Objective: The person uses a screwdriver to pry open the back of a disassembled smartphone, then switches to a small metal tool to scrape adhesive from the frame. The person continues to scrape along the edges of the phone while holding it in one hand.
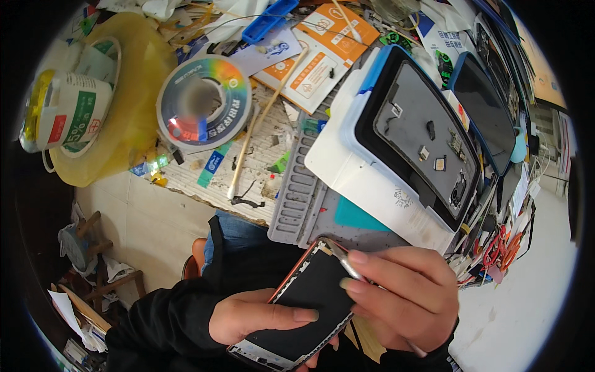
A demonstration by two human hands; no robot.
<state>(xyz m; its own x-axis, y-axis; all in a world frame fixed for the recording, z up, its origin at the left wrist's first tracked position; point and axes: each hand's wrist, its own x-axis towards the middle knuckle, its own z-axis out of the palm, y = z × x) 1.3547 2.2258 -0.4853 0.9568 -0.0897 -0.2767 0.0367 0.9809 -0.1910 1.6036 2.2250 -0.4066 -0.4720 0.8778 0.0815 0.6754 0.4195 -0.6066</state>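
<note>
My left hand [251, 319] grips an opened phone frame [325, 288], its thumb lying across the flat black inside and fingertips showing under the lower edge. The frame has a red outer edge and whitish residue along its rim. It is tilted, with its top toward the bench. In my right hand [412, 294], thumb and fingers pinch a slim silver metal tool [349, 265], whose tip is at the frame's top corner. The fingers hide much of the tool, so I cannot tell tweezers from a blade.
A grey work mat [291, 208] lies at the bench edge. On it, a white box [338, 158] bears a black tray of small phone parts [421, 127]. Left are a tape roll [167, 102], cotton swab [257, 127] and bottle [68, 111]. Pliers [505, 251] crowd the right side.
</note>
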